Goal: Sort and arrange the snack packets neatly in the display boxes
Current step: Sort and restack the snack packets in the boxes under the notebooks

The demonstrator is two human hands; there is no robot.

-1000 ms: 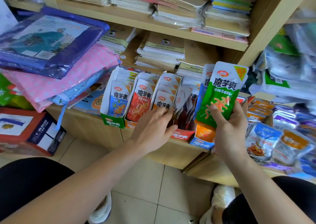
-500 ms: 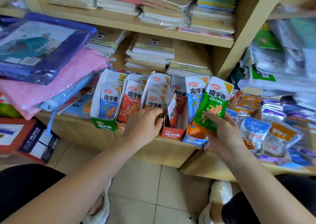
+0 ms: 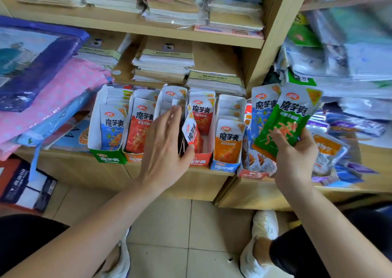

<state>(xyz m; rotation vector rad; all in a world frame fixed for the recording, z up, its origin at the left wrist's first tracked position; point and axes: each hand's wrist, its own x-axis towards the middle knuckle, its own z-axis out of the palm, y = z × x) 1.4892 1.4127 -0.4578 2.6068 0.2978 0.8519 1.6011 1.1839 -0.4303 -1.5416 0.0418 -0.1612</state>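
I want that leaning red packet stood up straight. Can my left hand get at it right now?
Probably yes. The left hand sits right beside the tilted red packet, its thumb at the packet's lower edge, and nothing covers the packet at the front of the red display box.

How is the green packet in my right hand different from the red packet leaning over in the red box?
Colour: the green packet is green below its white top, the red packet red.
Place: the right hand grips the green packet in the air; the red packet sits in the red box.
Facing: the green packet faces the camera; the red packet is turned partly sideways.
Both carry the same logo and lettering.
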